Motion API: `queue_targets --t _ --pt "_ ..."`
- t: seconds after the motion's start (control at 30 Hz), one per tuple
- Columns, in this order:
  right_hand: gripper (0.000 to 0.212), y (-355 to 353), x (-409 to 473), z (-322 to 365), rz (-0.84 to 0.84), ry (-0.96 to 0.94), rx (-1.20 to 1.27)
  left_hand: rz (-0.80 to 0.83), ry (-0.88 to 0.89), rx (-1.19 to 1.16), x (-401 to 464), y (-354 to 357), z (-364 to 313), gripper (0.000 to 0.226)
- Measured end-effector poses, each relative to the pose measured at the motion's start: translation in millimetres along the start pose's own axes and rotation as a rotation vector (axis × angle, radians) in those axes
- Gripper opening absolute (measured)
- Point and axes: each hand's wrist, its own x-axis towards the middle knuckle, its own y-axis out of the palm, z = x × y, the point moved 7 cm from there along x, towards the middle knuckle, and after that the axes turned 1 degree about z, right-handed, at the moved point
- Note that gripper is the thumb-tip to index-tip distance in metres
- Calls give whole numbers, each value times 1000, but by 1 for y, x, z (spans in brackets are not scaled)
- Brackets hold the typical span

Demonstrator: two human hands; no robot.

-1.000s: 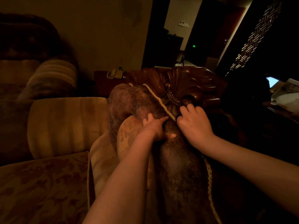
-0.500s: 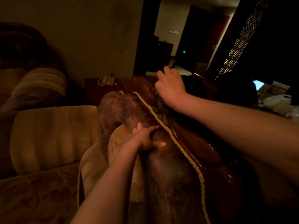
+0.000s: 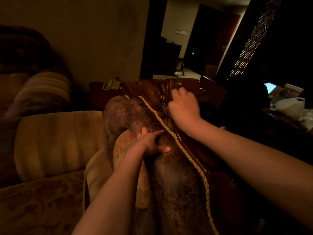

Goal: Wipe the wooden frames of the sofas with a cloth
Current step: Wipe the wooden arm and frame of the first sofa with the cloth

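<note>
Dimly lit | left hand pressing padded armrest, fingers spread | right hand curling on carved wooden frame at one o'clock | cloth hidden, grip unclear.

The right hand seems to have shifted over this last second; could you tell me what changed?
The right hand moved from beside the left hand up along the carved wooden frame, then drew slightly back. The left hand kept pressing the padded armrest.

A telephone sits on a dark side table against the bare wall. Beyond it an open doorway shows a small green light. At right, a lattice screen rises above a white plastic bag and a lit screen.
</note>
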Motion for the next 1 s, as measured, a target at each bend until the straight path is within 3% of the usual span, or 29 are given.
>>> queue_targets --t 0.13,0.3,0.37,0.5,0.57,0.63,0.7,0.9,1.0 --pt "21 -1 -4 -13 -25 60 -6 -3 2 -21 -2 0 1 81" --pt "26 -4 -34 -49 -214 200 127 -22 60 -85 0 3 5 80" --pt "21 0 -11 -27 -173 128 68 -65 84 -107 2 4 7 80" --pt "18 45 43 40 119 -153 -173 -98 120 -115 4 4 9 79" --pt "15 78 48 55 116 -229 -221 -117 130 -95 4 4 9 77" --pt "32 112 40 62 75 -317 -244 -128 129 -80 3 4 9 76" --pt "38 110 19 56 104 -259 -150 -152 129 -76 0 4 6 73" --pt "16 69 -51 36 -44 -160 34 -294 59 -176 -26 9 12 68" --pt "9 55 -78 28 -220 -138 25 -351 28 -271 -42 16 19 67"
